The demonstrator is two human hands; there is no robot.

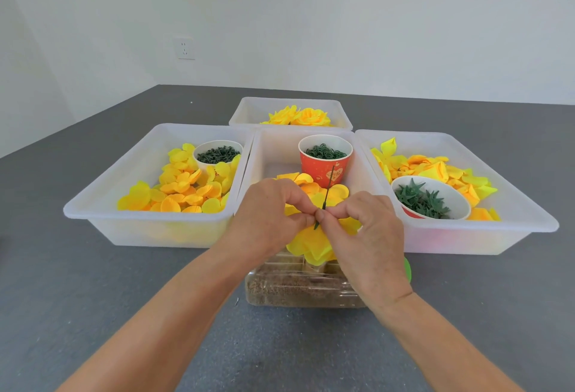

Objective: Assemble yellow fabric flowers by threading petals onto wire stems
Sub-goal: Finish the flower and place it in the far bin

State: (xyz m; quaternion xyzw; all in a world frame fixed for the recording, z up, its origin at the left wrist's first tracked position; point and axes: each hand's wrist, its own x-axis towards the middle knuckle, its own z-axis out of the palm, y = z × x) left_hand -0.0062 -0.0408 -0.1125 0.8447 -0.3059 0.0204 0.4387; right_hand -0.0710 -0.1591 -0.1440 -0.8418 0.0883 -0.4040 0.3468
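Both hands' grip [320, 216] pinches the green stem [327, 192] (tip upward); yellow petals [314, 247] bunch beneath.

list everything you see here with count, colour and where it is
trays: four, translucent white, on the table
loose petals: many, yellow, left, middle and right trays
finished flowers: a few, yellow, far tray
cups: three, holding green parts, one in each near tray
clear container: one, brown filling, under the hands
wire stem: one, dark green, pinched by both hands
table: grey
wall socket: one, white
left hand, right hand: over the middle tray
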